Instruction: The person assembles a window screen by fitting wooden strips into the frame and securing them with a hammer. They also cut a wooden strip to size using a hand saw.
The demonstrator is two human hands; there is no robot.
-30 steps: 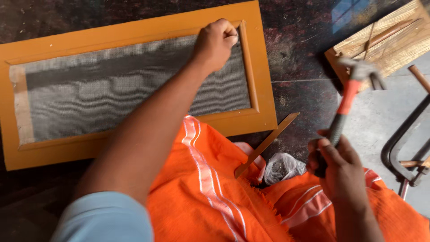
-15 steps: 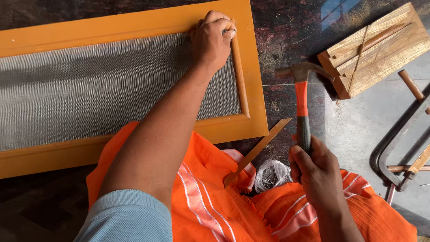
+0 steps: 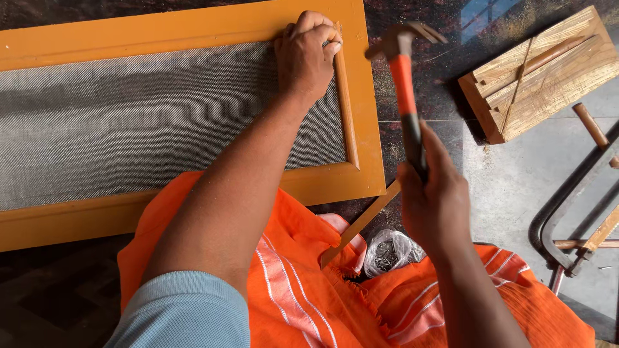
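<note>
My left hand [image 3: 307,54] rests, fingers curled, at the top right corner of an orange wooden frame [image 3: 193,27] filled with grey wire mesh [image 3: 148,116]. Its fingertips pinch something small against the inner moulding; what it is stays hidden. My right hand [image 3: 433,193] grips the black and orange handle of a claw hammer [image 3: 403,77]. The hammer is raised upright, its blurred head hanging just right of the frame's corner.
An orange striped cloth [image 3: 309,283] covers my lap. A thin wooden strip [image 3: 364,219] and a clear bag of nails [image 3: 387,251] lie beside it. A wooden mitre box [image 3: 541,71] sits at the upper right, a hacksaw [image 3: 574,200] at the right edge.
My right hand has lifted the hammer up and leftward toward the frame's corner. My left hand stayed at that corner while the view shifted closer.
</note>
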